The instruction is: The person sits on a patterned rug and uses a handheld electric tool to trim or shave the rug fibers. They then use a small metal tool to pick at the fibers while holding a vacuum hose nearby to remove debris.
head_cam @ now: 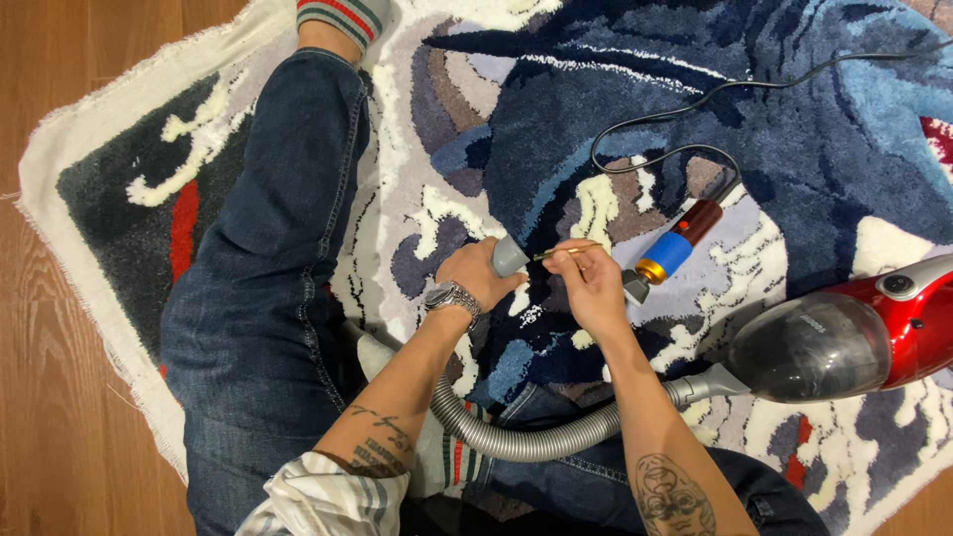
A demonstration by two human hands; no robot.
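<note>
- The rug is soft and fluffy, with thick yarn in dark blue, light blue, grey, cream and a bit of red. Its edge is plain white cloth with loose threads, and it lies on a smooth brown wood floor.
- The left hand wraps its fingers around the grey plastic nozzle and holds the tip down on the rug. A shiny metal watch sits on that wrist.
- A bendy grey hose with little ridges curls from the nozzle, passes under both arms, and joins the vacuum. The vacuum is shiny red with a dark see-through round tub, and it lies on the rug at the right.
- The right hand is bent at the wrist with its fingers pinched tight on a thin gold tool. The tool points left, toward the nozzle, and the two hands sit close together in the middle of the rug.
- Just beside the right hand lies a trimmer. It is shaped like a tube, with a dark red end, a blue middle and a gold ring. Its thin black cord loops across the blue yarn.
- Both arms have dark drawings on the skin. The legs wear rough blue jeans.
</note>
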